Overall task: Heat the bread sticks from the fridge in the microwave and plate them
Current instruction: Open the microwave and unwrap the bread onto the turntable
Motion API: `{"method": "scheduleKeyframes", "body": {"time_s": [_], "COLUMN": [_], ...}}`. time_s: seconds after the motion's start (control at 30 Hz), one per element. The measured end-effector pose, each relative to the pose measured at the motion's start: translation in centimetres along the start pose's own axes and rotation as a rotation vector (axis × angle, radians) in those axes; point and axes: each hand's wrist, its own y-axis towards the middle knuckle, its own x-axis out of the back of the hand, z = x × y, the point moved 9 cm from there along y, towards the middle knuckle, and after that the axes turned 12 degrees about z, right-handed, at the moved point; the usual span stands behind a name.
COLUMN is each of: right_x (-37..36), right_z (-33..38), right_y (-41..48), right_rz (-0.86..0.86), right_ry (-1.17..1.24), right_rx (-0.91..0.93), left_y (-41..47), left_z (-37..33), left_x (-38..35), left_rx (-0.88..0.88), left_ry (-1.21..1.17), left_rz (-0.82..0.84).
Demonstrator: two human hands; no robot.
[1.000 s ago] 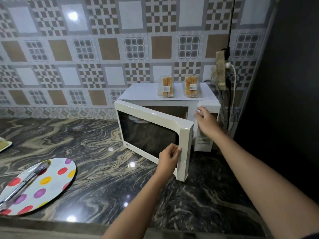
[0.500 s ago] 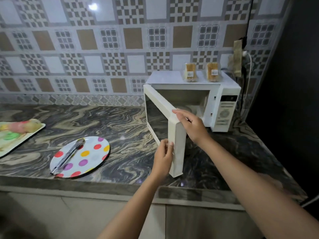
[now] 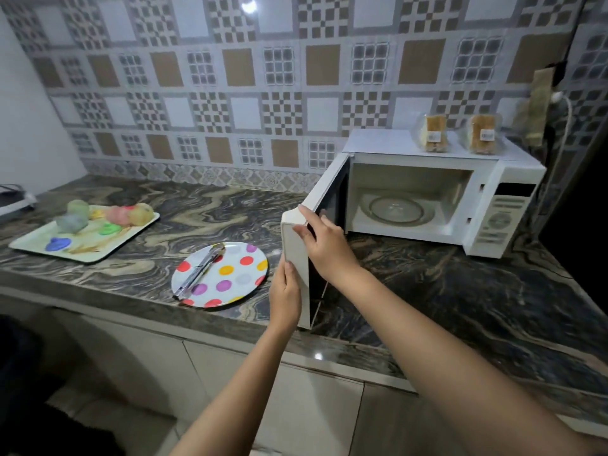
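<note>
A white microwave (image 3: 500,189) stands on the marble counter at the right, its door (image 3: 297,245) swung wide open toward me. Inside, the glass turntable (image 3: 396,209) lies bare. Two clear packs of bread sticks (image 3: 433,133) (image 3: 482,133) sit on the microwave's top. My left hand (image 3: 285,292) grips the door's outer edge low down. My right hand (image 3: 324,245) holds the same edge higher up, fingers over its top corner. A polka-dot plate (image 3: 237,278) with metal tongs (image 3: 199,269) on it lies left of the door.
A white tray (image 3: 36,246) with coloured cups and lids rests at the counter's left. A plug and cable (image 3: 556,103) hang on the wall right of the microwave. White cabinet doors run below the counter edge.
The microwave door has swung from partly open to wide open. My right hand left the control panel side and joined the left on the door's edge. The view pulled back and left.
</note>
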Motion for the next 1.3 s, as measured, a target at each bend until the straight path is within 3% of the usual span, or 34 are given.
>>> {"method": "scheduleKeyframes", "body": {"time_s": [0.27,0.67,0.83,1.07,1.3], "right_x": [-2.0,-2.0,-1.9,-0.8,5.8], "right_z": [1.8,1.5,0.9,-0.5,-7.6], "right_y": [2.0,1.6,0.6,-2.5,-6.7], "right_rz": [-0.011,-0.015,-0.014,0.042,-0.099], "right_ry": [0.088,0.12,0.31,0.424,0.459], "right_rx": [-0.043,-0.042,-0.032,-0.016,-0.198], "left_y": [1.0,0.3,-0.7,-5.2,-4.7], "left_z": [1.9,1.3,1.2,-0.3,-3.9], "left_x": [3.4,3.1,3.0,1.7,-5.9], "left_rx": [0.141,0.134,0.111,-0.007,-0.125], "left_ry": [-0.012,0.021,-0.014,0.078,0.129], "left_rz": [-0.107,-0.138,-0.119,-0.339,-0.142]}}
